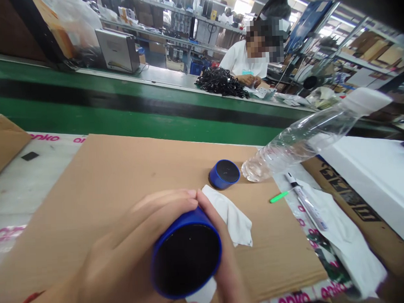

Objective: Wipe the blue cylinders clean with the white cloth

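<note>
Both my hands are wrapped round a blue cylinder with a black top [187, 258], held close to the camera. My left hand [132, 242] covers its left side, and my right hand [225, 252] lies along its right side, fingertips meeting at the far edge. A second, smaller-looking blue cylinder with a black mesh top [224, 173] stands on the cardboard sheet [123, 172] beyond my hands. White cloth [232, 214] lies beside my right hand, and part of some white material shows beneath the held cylinder.
A clear plastic bottle [297, 139] stands tilted in view at the right. Near it lie a green stick [278, 197] and a white marker [306, 203]. A cardboard box [6, 140] is at the left. Across the green belt [121, 105], a person works beside black cables [221, 81].
</note>
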Available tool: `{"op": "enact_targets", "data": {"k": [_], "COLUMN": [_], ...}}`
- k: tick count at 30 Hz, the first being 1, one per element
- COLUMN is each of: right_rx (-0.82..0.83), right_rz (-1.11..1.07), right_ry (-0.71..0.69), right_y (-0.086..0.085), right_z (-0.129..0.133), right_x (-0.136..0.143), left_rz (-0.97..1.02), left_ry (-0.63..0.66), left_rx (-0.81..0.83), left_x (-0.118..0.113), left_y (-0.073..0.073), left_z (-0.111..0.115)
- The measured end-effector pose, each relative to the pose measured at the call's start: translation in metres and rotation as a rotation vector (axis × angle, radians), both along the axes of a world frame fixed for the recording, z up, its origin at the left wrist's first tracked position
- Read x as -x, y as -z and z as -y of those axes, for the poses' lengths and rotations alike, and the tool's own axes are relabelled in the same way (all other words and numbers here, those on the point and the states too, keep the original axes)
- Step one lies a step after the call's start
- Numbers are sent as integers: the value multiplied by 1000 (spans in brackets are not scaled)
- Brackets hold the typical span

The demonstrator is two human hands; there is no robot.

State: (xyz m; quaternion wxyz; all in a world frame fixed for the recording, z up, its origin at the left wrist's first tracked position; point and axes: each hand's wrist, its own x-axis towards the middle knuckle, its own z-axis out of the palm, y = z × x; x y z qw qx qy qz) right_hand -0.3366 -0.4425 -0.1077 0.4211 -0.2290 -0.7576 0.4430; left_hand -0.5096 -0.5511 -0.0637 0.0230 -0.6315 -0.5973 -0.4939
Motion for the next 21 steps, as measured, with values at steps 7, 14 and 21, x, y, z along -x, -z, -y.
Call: {"op": "enact_targets", "data": {"k": [7,14,21], "right_rx": [273,456,183], "right_rz": [-64,-226,-2], "right_ry": [-165,-7,-17], "right_y": [5,23,-12], "right_z": [5,30,44], "right_x": [23,4,1], "left_rz": [-19,-26,-64], "left_ry": [-57,-60,95], "left_rx": [44,42,89], "left_x": [-3,-3,13], "left_y": [4,-5,-13], "left_z": [-3,-5,7]}}
